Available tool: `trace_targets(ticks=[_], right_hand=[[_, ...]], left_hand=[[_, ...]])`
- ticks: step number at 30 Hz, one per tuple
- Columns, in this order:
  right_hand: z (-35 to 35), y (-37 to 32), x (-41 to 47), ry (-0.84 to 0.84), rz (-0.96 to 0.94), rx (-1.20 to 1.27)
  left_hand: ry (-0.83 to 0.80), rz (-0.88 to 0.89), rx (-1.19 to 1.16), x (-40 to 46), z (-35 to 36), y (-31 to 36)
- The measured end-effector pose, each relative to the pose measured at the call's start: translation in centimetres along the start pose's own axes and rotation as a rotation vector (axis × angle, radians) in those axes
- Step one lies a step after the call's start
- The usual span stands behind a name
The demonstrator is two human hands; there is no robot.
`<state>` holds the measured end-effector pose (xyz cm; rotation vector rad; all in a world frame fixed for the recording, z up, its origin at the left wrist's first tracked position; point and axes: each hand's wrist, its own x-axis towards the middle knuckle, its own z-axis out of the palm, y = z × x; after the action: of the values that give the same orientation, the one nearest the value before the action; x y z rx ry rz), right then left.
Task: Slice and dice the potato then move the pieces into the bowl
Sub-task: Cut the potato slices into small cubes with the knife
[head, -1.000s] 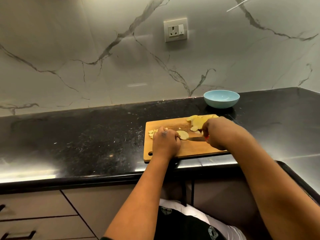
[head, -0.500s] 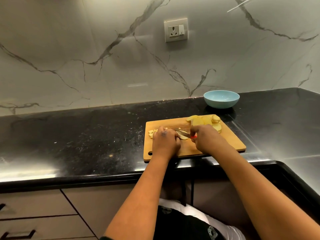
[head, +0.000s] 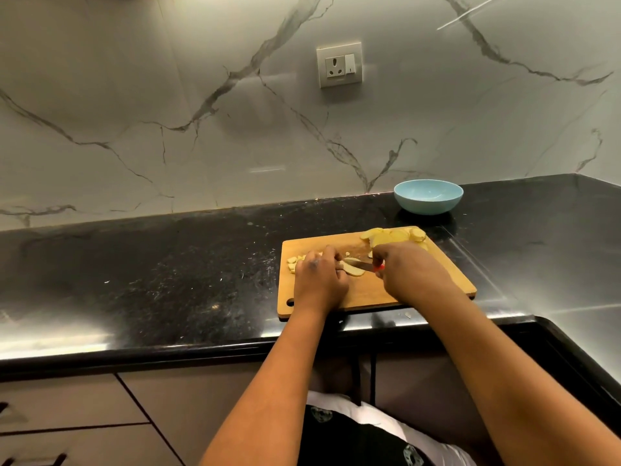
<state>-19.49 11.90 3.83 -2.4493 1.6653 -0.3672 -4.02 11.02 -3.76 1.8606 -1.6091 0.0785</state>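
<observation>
The black counter (head: 168,280) carries everything, and both hands work over the wooden cutting board (head: 366,290) at its front edge. Beyond the right hand, well apart from the board, sits the blue bowl (head: 428,196); no diced pieces show inside it, so the transfer looks not yet begun. A heap of uncut potato slices (head: 393,237) lies just past the right hand's knuckles, and a few small diced pieces (head: 293,264) sit to the outer side of the left hand.

The main risk, as I judge it, is the blade meeting the left fingertips, since they lie right beside the cutting line. A thin wet slice could also skid under pressure, and pieces close to the board's left edge may tumble onto the counter.

The left hand (head: 319,280) lies curled, fingertips pressing down on the potato slice (head: 353,269) being cut. The right hand (head: 411,274) is closed round the red handle of the knife (head: 363,264), whose blade reaches toward the left hand across that slice.
</observation>
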Motion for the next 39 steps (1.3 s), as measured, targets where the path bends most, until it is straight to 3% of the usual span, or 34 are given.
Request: trace_targets(ticks=[9, 17, 22, 24, 28, 34, 39], right_hand=[[1.0, -1.0, -1.3, 0.032, -0.055, -0.075], [-0.3, 0.6, -3.3, -0.032, 0.002, -0.086], [-2.8, 2.3, -3.5, -0.139, 0.021, -0.116], [-3.1, 3.1, -2.7, -0.082, 0.054, 0.046], [-0.7, 4.6, -0.1, 0.123, 0.116, 0.312], [4.4, 5.5, 2.0, 0.330, -0.022, 0.465], [6.5, 6.1, 2.1, 0.497, -0.121, 0.497]], left_hand=[[-0.022, -0.001, 0.011, 0.3, 0.3, -0.3], [-0.047, 0.082, 0.179, -0.3, 0.1, -0.3], [-0.013, 0.058, 0.100, -0.4, 0.1, -0.2], [-0.027, 0.029, 0.003, -0.2, 0.0, -0.3], [-0.202, -0.054, -0.035, 0.3, -0.1, 0.3], [-0.160, -0.133, -0.038, 1.5, 0.2, 0.5], [-0.248, -0.176, 0.043, 3.0, 0.6, 1.3]])
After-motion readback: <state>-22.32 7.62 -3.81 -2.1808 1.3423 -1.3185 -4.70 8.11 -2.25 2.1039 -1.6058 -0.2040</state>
